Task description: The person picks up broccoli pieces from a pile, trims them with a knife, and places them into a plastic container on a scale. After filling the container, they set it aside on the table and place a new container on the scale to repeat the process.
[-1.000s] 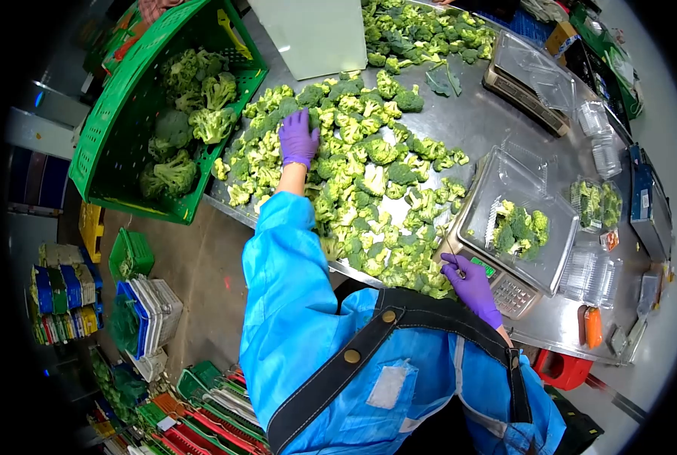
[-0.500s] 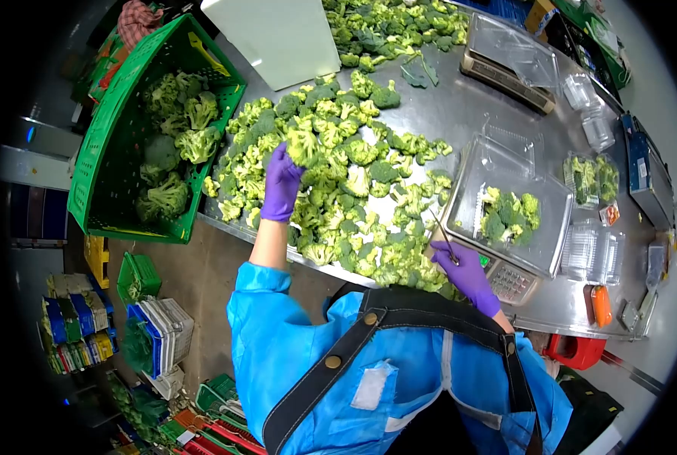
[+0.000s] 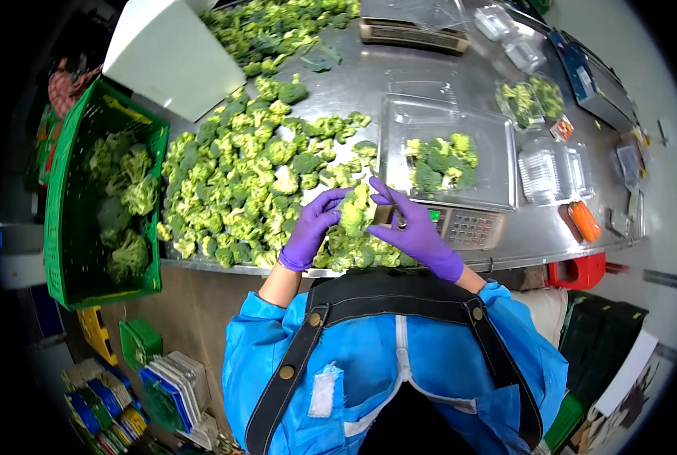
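Note:
My left hand (image 3: 312,227), in a purple glove, is closed round a broccoli piece (image 3: 356,211) above the near edge of the table. Close on its right, my right hand (image 3: 414,227), also gloved, grips a small knife (image 3: 400,218) whose blade is mostly hidden. Broccoli florets (image 3: 232,182) lie heaped behind and to the left of my hands. Beyond my right hand, a clear tray (image 3: 498,171) sits over a scale (image 3: 471,229) and bears green florets (image 3: 441,161).
At the left stands a green crate (image 3: 69,220) with large broccoli heads. A pale bin (image 3: 173,57) leans over the back left. Clear punnets (image 3: 547,171), a filled punnet (image 3: 522,104), an orange object (image 3: 583,221) and a blue box (image 3: 590,83) are at the right.
My left hand has moved right with the broccoli piece, away from over the heap, and now meets my right hand. The camera view has turned to the right.

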### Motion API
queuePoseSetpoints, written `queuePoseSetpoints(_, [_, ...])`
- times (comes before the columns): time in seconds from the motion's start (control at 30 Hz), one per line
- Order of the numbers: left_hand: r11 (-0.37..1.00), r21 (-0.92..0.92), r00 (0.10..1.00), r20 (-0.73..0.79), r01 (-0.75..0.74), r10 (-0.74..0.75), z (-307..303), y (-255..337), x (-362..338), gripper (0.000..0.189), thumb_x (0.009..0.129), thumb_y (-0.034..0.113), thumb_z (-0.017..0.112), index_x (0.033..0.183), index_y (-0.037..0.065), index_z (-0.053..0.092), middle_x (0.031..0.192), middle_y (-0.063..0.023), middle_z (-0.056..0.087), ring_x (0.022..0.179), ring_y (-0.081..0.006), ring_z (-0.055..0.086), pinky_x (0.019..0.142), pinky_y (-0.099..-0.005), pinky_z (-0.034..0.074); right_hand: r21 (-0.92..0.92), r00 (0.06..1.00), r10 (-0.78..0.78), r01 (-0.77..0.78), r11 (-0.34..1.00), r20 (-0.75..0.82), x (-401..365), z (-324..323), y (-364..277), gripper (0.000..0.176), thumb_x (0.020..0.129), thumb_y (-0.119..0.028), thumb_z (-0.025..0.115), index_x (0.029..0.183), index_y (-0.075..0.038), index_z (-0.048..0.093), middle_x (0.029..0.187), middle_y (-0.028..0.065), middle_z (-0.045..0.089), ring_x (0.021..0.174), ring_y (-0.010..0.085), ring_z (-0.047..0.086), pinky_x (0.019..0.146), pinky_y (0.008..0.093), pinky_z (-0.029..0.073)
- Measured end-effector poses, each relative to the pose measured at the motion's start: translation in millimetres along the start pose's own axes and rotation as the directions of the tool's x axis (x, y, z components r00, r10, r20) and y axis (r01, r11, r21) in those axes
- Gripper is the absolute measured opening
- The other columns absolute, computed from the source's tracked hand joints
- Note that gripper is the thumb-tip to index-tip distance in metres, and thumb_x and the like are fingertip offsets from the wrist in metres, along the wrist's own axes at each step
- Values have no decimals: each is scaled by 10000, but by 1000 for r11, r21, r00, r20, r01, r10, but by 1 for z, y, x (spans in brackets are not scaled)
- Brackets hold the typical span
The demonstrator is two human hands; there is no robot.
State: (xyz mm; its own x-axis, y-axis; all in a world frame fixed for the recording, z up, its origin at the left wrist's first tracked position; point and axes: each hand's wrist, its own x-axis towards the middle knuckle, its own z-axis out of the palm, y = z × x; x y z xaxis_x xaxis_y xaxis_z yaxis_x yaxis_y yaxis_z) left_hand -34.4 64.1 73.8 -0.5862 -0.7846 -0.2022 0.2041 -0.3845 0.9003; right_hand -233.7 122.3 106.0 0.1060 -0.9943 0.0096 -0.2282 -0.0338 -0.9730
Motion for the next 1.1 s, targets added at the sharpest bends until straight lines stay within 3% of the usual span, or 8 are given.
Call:
queuePoseSetpoints(0.07, [992, 125, 999, -12, -36, 38, 17, 8, 5, 463, 805, 113, 585, 1235, 0, 456, 1127, -74, 552, 1048, -132, 509, 909, -266, 399, 44, 995, 95, -93, 995, -33, -3, -6, -14, 776, 683, -163, 745, 1355, -84, 365, 1258, 73, 524, 1017, 105, 533, 655, 181, 421])
queuePoseSetpoints(0.27, [994, 55, 994, 66, -92, 88, 49, 3, 26, 441, 853, 110, 580, 1254, -2, 433, 1152, -73, 531, 979, -115, 527, 869, -250, 427, 64, 958, 60, -44, 997, -280, -3, -37, 22, 757, 663, -181, 763, 1319, -56, 408, 1151, 130, 541, 994, 176, 569, 769, 260, 500])
queuePoseSetpoints(0.4, [989, 111, 995, -28, -93, 97, 47, -2, 28, 442, 842, 144, 566, 1237, -17, 449, 1178, -125, 535, 1049, -166, 529, 907, -289, 415, 151, 835, 52, 38, 988, -547, 6, -83, 26, 693, 692, -193, 737, 1299, -52, 434, 1039, 103, 593, 876, 105, 579, 597, 187, 480])
queuePoseSetpoints(0.5, [994, 103, 992, -115, -37, 48, 37, -4, 25, 401, 830, 156, 553, 1182, -29, 503, 1148, -133, 556, 1025, -172, 548, 899, -292, 424, 230, 768, 296, -197, 953, -568, 14, -118, 42, 660, 724, -204, 718, 1299, -46, 434, 1108, 118, 584, 952, 147, 569, 713, 245, 490])
queuePoseSetpoints(0.57, [996, 91, 991, -128, -21, 33, 34, -6, 22, 400, 829, 156, 553, 1181, -28, 504, 1144, -132, 560, 1012, -174, 555, 899, -294, 425, -199, 787, 127, -303, 932, -604, 17, -126, 73, 582, 763, -199, 686, 1274, -34, 464, 1180, 97, 562, 991, 159, 554, 821, 284, 459])
queuePoseSetpoints(0.67, [997, 81, 986, -162, -17, 30, 29, -7, 20, 390, 837, 161, 550, 1178, -22, 507, 1129, -128, 568, 969, -169, 574, 885, -292, 429, 17, 714, 174, -221, 975, -678, 15, -131, 74, 498, 789, -207, 663, 1235, -46, 512, 1151, 70, 583, 1012, 169, 551, 882, 301, 425])
queuePoseSetpoints(0.8, [994, 103, 981, -190, -26, 45, 22, -9, 20, 369, 862, 181, 534, 1176, -12, 511, 1122, -117, 574, 943, -149, 575, 850, -280, 434, 152, 635, 238, -187, 970, -735, 1, -144, 49, 445, 816, -197, 632, 1217, -40, 518, 1150, 62, 586, 424, 45, 405, 405, 172, 333])
queuePoseSetpoints(1.1, [990, 140, 991, -130, -22, 41, 34, -13, 32, 347, 851, 144, 532, 1164, -5, 528, 1117, -114, 575, 978, -165, 565, 882, -286, 427, -400, 827, -65, -200, 894, -558, 9, -124, 43, 665, 712, -211, 714, 1311, -149, 433, 1288, 79, 494, 1211, 229, 440, 922, 338, 424])
